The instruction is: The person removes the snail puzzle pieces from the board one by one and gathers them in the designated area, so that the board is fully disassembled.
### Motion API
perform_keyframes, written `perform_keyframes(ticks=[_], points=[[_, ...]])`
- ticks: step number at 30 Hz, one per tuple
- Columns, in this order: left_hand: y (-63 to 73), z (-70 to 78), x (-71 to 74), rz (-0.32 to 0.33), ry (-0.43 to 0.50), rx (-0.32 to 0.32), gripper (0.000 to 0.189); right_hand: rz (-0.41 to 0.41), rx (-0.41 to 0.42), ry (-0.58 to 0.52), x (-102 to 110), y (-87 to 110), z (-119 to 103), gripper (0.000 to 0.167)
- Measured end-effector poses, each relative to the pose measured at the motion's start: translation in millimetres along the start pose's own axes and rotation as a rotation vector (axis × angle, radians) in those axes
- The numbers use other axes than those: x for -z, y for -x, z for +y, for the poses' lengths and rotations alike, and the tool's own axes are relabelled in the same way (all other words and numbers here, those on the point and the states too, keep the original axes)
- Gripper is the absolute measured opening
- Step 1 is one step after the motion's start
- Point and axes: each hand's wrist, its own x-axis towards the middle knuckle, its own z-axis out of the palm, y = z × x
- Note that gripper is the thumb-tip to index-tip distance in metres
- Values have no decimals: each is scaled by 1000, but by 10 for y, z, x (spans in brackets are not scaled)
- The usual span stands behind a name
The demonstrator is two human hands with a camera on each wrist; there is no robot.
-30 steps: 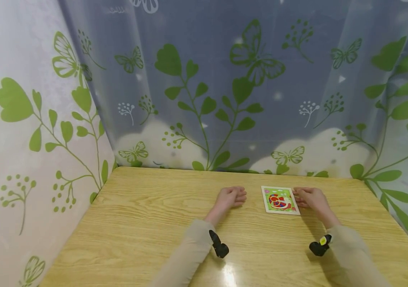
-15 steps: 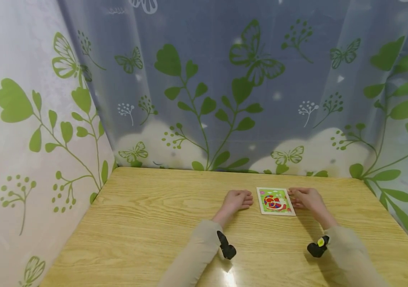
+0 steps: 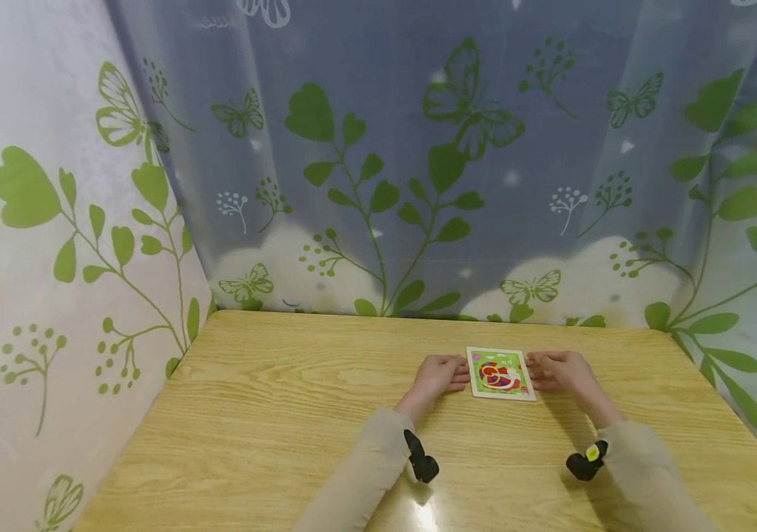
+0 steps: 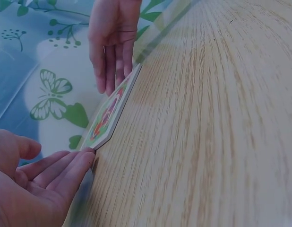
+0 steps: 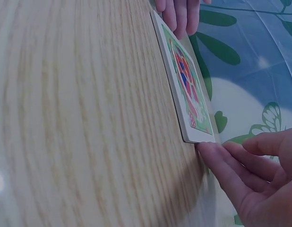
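A square snail-picture puzzle board with a pale border and green ground lies flat on the wooden table. My left hand rests beside its left edge, fingers extended and fingertips touching that edge in the left wrist view. On the opposite side, my right hand has its straight fingers against the right edge; the right wrist view shows the fingertips at the board's near corner. Neither thumb presses on the board. The picture on the board faces up.
The light wood tabletop extends around both arms. A curtain printed with green leaves and butterflies hangs along the table's back edge and sides. A black wrist camera sits on the left sleeve, another camera on the right.
The board has slid left across the table, with my right hand moving left alongside it. My left hand has shifted right and now meets the board's left edge.
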Motion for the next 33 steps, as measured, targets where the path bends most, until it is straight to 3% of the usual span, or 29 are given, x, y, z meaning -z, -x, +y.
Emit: perform_keyframes(ticks=[24, 33], points=[[134, 11, 111, 29, 2, 18, 37, -17, 26, -14, -175, 108, -13, 48], [205, 0, 172, 20, -15, -2, 36, -31, 36, 1, -249, 176, -50, 48]])
